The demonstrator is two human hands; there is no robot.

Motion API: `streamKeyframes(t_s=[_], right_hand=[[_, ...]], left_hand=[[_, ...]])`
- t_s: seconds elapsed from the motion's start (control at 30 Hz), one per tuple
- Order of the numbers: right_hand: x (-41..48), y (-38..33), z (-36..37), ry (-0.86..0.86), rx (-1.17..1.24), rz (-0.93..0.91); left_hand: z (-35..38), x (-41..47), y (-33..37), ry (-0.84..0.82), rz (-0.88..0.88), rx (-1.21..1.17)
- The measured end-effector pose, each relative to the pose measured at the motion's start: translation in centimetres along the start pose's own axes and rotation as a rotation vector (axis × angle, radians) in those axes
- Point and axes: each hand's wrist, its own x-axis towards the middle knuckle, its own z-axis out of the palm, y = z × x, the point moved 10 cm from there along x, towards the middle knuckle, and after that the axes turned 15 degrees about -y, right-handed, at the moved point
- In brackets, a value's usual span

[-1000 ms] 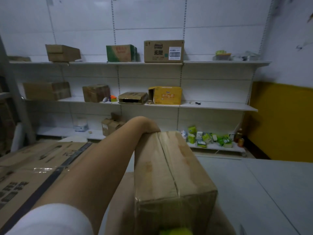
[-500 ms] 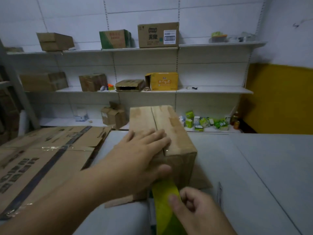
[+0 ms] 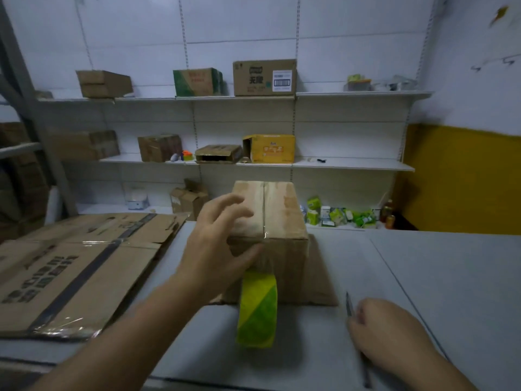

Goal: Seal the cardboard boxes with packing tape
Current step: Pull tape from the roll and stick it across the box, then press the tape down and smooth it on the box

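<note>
A: Item 1, far left of the left grip?
B: Flattened cardboard sheets [image 3: 81, 266] on desk [image 3: 423, 277], clear tape + dark strip across.
A: Left grip?
B: Left hand [image 3: 217, 244], fingers spread, over near-left top corner of cardboard box [image 3: 282, 218]; thumb by the front face. Actual contact: can't tell, blurred.
A: Box?
B: Upright on desk, centre, top seam w/ clear tape running down the front.
A: Below that grip?
B: Tape roll [image 3: 258, 309], yellow/green, on edge, hanging off the box front by its clear strip.
A: Right side?
B: Right hand [image 3: 386, 331], curled round a thin blade/pen-type tool [image 3: 349, 304]; low on desk, well apart from the box.
</note>
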Motion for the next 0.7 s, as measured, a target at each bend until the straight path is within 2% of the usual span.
streamKeyframes(t_s=[0.07,0.13,0.17,0.27,0.33,0.4,0.43,0.53,0.6,0.67,0.7], right_hand=[[-0.3,1.5,-0.2,0.055,0.107,-0.023],[-0.4,2.4,-0.2,0.075,0.406,-0.132],[-0.8,2.6,-0.9,0.125,0.539,-0.200],[-2.8,0.8,-3.7,0.234,0.747,-0.426],[-4.0,-2.3,-5.3,0.169,0.822,-0.592],[-4.9,-5.7,-7.0,0.111,0.749,-0.699],[-5.3,-7.3,-8.3,0.142,0.667,-0.743],[-6.1,-12.5,-12.0,0.385,0.298,-0.884],[-4.1,-15.7,-12.1,0.404,0.026,-0.848],[-1.2,-17.6,-11.5,0.344,-0.201,-0.729],[0.2,-18.0,-11.1,0.288,-0.236,-0.690]], left_hand=[[-0.6,-3.2,-1.6,0.174,-0.158,-0.273],[2.2,-5.5,-3.8,0.144,-0.333,-0.750],[3.7,-6.3,-4.3,0.095,-0.385,-0.907],[5.7,-7.5,-5.0,-0.032,-0.416,-0.951],[6.5,-7.5,-4.6,-0.136,-0.409,-0.937],[7.4,-7.4,-4.0,-0.271,-0.404,-0.844],[7.9,-7.4,-3.8,-0.324,-0.405,-0.810],[8.4,-7.2,-3.7,-0.383,-0.428,-0.769],[8.5,-6.8,-3.9,-0.396,-0.444,-0.752],[8.6,-6.3,-3.8,-0.410,-0.435,-0.774],[8.6,-5.9,-3.7,-0.422,-0.414,-0.773]])
